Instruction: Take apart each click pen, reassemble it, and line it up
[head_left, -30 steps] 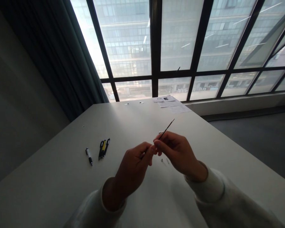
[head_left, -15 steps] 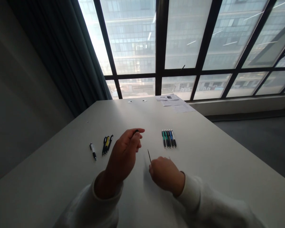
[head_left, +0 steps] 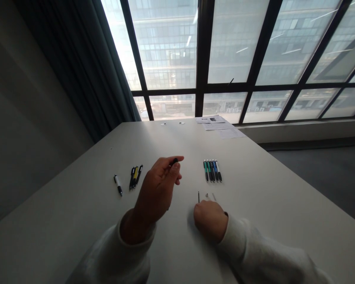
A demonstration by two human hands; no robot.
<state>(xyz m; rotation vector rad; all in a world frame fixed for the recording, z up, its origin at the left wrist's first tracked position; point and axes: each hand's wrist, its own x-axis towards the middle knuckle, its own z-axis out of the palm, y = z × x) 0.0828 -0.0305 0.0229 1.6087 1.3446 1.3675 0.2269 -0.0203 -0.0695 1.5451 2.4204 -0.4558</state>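
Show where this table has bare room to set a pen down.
Bare white table lies right of the row of green and blue pens and left of the lone white-and-black pen. Crowded: just beyond the right hand, where a thin black rod and small pieces lie, below those pens.

My left hand [head_left: 155,186], raised higher, pinches closed with the wrist bent, while my right hand [head_left: 210,221] sits lower, curled into a loose fist.

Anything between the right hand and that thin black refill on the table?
Nothing visible: the refill stands just past the knuckles of the right hand, with no object between them. A small pale part lies to the refill's right, off that line.
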